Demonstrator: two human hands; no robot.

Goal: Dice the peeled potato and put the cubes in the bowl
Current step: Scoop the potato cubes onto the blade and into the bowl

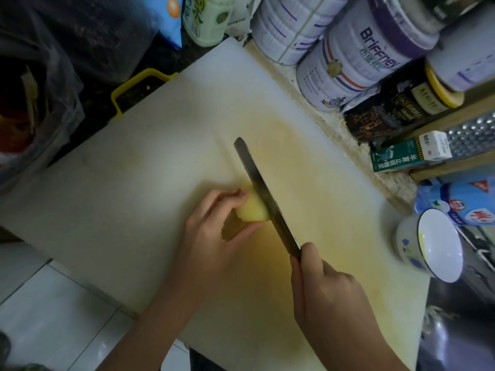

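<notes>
Potato [253,210] is sitting on the stained board [134,183], my left grip [214,223] pinching it, my right grip [326,290] clamping the knife [263,195]; bowl [407,236] and tins [356,62] are crowding its edge.

Stacked tins [356,62], metal grater [472,136], green carton [393,156], plastic bag [40,103].

The board [134,170] is open to the left of the potato [253,210] and beyond the knife [267,202], with wide room for a hand. Tins [348,62] and cartons [407,153] crowd its far edge, and a bag [40,103] stands off its left corner. The knife crosses the way from the potato to the bowl [442,247] at the board's right edge.
</notes>
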